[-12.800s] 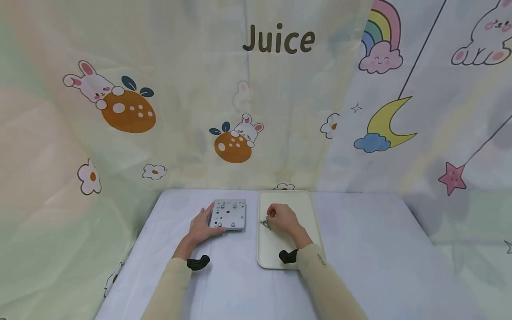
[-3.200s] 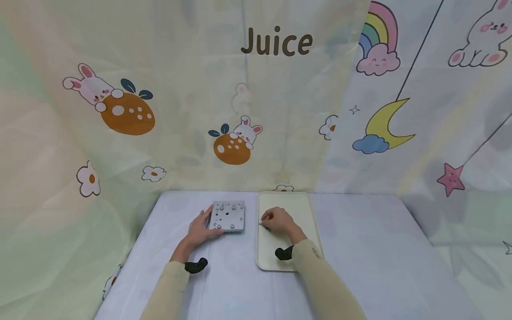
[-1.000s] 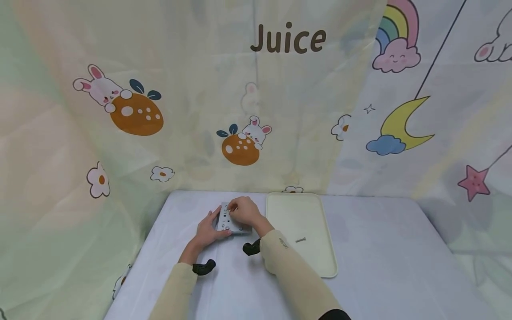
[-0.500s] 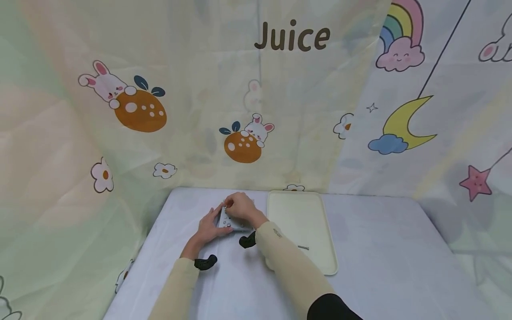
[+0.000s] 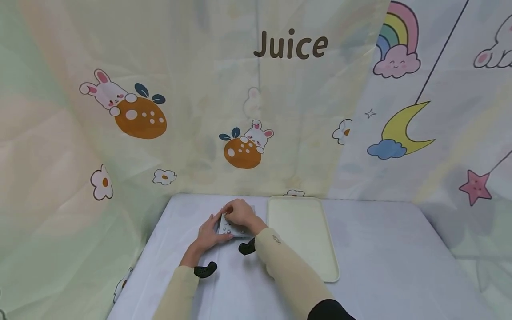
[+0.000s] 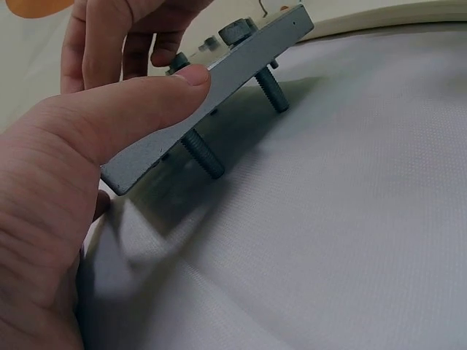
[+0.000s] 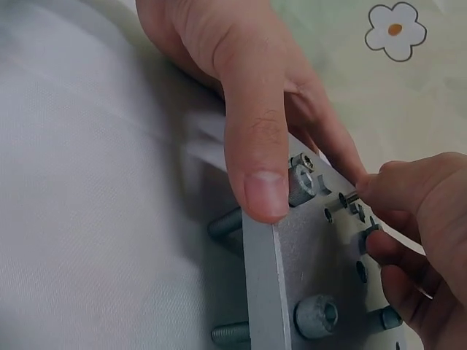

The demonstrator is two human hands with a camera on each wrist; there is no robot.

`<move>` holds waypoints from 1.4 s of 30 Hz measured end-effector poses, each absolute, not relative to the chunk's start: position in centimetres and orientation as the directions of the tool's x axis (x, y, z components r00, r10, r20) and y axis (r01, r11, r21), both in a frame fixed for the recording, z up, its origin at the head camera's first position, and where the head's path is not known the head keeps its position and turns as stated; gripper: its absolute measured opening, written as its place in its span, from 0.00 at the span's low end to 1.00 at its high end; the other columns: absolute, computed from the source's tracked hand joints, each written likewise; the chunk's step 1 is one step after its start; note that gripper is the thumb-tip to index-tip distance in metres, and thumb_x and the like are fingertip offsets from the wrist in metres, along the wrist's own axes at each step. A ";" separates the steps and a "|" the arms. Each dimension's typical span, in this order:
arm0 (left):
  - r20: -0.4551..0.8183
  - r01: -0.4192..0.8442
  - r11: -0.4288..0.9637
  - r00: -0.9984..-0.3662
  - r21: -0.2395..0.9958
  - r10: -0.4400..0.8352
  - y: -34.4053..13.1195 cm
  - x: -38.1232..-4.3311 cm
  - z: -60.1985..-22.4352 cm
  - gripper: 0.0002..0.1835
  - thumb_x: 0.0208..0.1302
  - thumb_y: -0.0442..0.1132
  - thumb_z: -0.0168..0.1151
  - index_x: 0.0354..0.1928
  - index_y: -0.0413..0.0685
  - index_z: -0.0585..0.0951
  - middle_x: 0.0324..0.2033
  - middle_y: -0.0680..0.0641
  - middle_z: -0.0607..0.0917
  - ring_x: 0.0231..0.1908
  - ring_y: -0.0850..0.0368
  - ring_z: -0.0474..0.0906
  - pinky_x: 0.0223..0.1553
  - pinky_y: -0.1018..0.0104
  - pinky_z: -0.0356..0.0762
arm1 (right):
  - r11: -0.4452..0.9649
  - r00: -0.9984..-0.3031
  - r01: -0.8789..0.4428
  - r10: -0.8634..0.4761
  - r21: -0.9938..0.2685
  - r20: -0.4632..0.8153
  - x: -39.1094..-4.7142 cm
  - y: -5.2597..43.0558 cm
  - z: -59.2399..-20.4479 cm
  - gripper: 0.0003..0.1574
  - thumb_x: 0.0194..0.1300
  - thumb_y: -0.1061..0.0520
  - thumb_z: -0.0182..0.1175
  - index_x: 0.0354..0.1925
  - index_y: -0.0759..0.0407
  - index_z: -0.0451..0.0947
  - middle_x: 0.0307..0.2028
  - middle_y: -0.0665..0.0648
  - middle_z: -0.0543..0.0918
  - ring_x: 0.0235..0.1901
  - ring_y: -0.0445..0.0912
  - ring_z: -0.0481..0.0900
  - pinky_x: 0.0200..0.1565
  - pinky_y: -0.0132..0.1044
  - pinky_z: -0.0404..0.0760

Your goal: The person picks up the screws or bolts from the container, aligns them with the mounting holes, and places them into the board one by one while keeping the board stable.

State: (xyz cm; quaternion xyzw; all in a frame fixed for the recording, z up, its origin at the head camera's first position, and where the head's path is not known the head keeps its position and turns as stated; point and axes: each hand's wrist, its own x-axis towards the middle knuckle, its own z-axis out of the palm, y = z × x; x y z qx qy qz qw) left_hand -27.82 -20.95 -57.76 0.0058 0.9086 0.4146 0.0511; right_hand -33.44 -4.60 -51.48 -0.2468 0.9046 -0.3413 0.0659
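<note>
A grey metal plate (image 5: 236,230) with many holes sits towards the left of the table. My left hand (image 5: 209,233) grips its left side, the thumb along the near edge. Thick bolts stand in the plate: a socket-head bolt (image 7: 316,316) is near the edge, and a bolt's threaded shank (image 6: 203,154) shows below. Over the plate's far left part, my right hand (image 5: 239,212) pinches a small screw (image 7: 352,197) at a hole, between thumb and forefinger. How deep the screw's tip sits is hidden. Another small screw (image 7: 303,161) stands near the plate's corner.
To the right of the plate lies a cream tray (image 5: 300,222), partly covered by the right sleeve (image 5: 290,262). A white cloth covers the table (image 5: 376,249). A printed curtain (image 5: 192,102) hangs behind it.
My right hand has gone from the tray to the plate, then slightly to its far left part. The loose screw seen on the tray is out of sight now. The left hand keeps its grip.
</note>
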 end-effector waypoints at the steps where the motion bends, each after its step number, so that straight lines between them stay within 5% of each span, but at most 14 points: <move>1: -0.089 -0.032 0.656 -0.995 0.754 0.054 -20.8 -27.9 -57.8 0.60 0.40 0.66 0.76 0.76 0.65 0.56 0.74 0.42 0.54 0.72 0.32 0.41 0.62 0.28 0.50 | 0.644 -0.868 -0.404 -0.494 -0.650 0.050 -33.4 -4.4 -51.5 0.09 0.60 0.61 0.66 0.40 0.54 0.87 0.29 0.43 0.82 0.29 0.38 0.74 0.33 0.30 0.75; 16: -0.111 -0.030 0.646 -0.990 0.763 0.085 -19.0 -27.0 -59.8 0.62 0.38 0.67 0.76 0.76 0.62 0.56 0.74 0.39 0.53 0.71 0.31 0.42 0.62 0.30 0.51 | 0.631 -0.863 -0.419 -0.500 -0.653 0.070 -32.3 -2.0 -53.9 0.08 0.56 0.63 0.68 0.37 0.57 0.87 0.29 0.46 0.84 0.28 0.35 0.76 0.36 0.28 0.75; 42: -0.156 -0.043 0.686 -0.982 0.726 0.104 -21.3 -28.8 -57.9 0.65 0.39 0.71 0.72 0.77 0.64 0.47 0.75 0.40 0.47 0.72 0.33 0.35 0.64 0.29 0.40 | 0.637 -0.901 -0.354 -0.430 -0.685 0.065 -31.1 6.9 -51.3 0.08 0.63 0.58 0.65 0.41 0.58 0.86 0.31 0.45 0.81 0.32 0.40 0.76 0.34 0.32 0.77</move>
